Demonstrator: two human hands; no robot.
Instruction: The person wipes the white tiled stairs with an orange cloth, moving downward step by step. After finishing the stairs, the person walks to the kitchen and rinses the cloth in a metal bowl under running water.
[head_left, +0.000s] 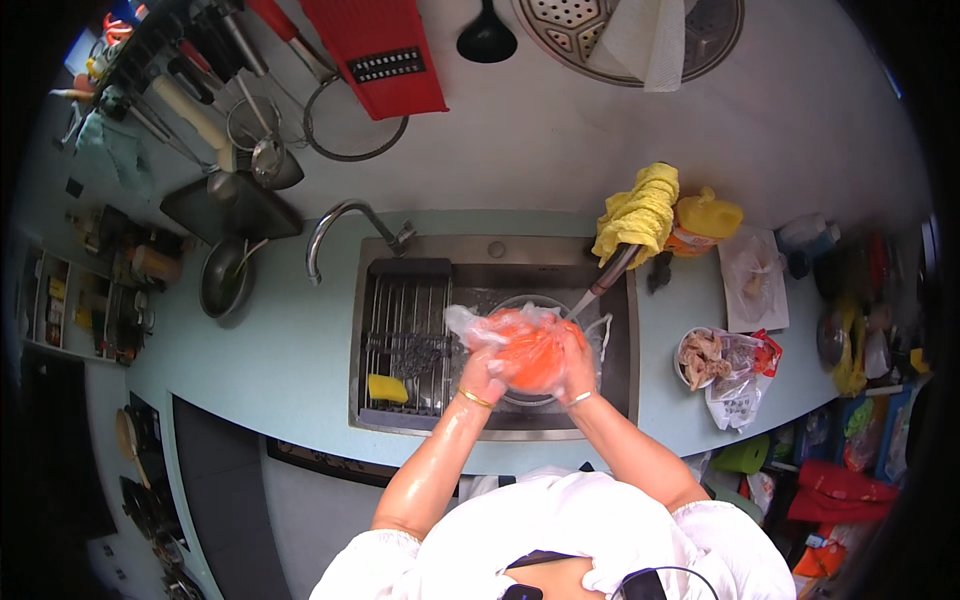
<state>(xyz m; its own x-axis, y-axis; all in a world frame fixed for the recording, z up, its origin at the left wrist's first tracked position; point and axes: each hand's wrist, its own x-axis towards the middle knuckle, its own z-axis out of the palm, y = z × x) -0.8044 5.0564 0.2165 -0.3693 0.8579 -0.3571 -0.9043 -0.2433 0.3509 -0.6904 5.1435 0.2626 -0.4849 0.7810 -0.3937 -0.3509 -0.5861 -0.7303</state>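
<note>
Above the sink (615, 390), both hands grip a wet orange-red bundle (531, 356), thin and glossy like plastic film or fabric. Whitish suds or clear film cover parts of it; I cannot tell which. My left hand (481, 375) clasps its left side, with a whitish end sticking out beyond the fingers. My right hand (577, 364) holds the right side, and some fingers are hidden in the folds. A round bowl (525, 302) sits below, mostly covered by the bundle. Water runs from the tap (611, 270), wrapped in a yellow cloth (641, 210), beside my right hand.
A drying rack (409, 300) with a yellow sponge (388, 388) fills the sink's left side. The curved chrome faucet (322, 232) stands behind it. On the right counter are a bowl of meat pieces (701, 356), a plastic bag (739, 390) and a yellow jug (709, 217).
</note>
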